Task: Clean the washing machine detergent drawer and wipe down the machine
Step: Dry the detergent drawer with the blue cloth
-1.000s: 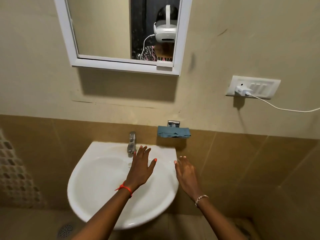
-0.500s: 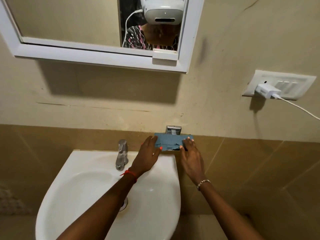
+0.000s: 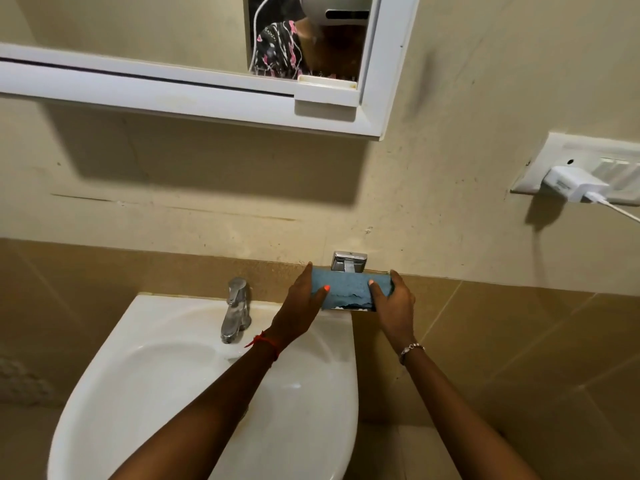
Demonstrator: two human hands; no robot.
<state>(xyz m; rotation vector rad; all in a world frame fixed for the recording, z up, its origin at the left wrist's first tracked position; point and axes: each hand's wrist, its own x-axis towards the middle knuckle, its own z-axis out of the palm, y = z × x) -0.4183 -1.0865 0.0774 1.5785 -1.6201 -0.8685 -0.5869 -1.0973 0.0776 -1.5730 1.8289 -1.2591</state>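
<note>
A folded blue cloth [image 3: 349, 289] with a frayed lower edge hangs over a small chrome wall holder [image 3: 349, 261] just above the right rear corner of the white sink [image 3: 294, 427]. My left hand [image 3: 304, 303] grips the cloth's left end, thumb across its front. My right hand [image 3: 393, 299] grips the right end the same way. No washing machine or detergent drawer is in view.
A chrome tap [image 3: 235, 310] stands at the sink's back edge, left of my hands. A white-framed mirror cabinet [image 3: 207, 95] juts out overhead. On the right wall a switch plate [image 3: 588, 168] carries a white charger [image 3: 573, 183] with a trailing cable.
I have stepped closer to the wall. Both hands rose from above the sink to the blue cloth and now hold its two ends.
</note>
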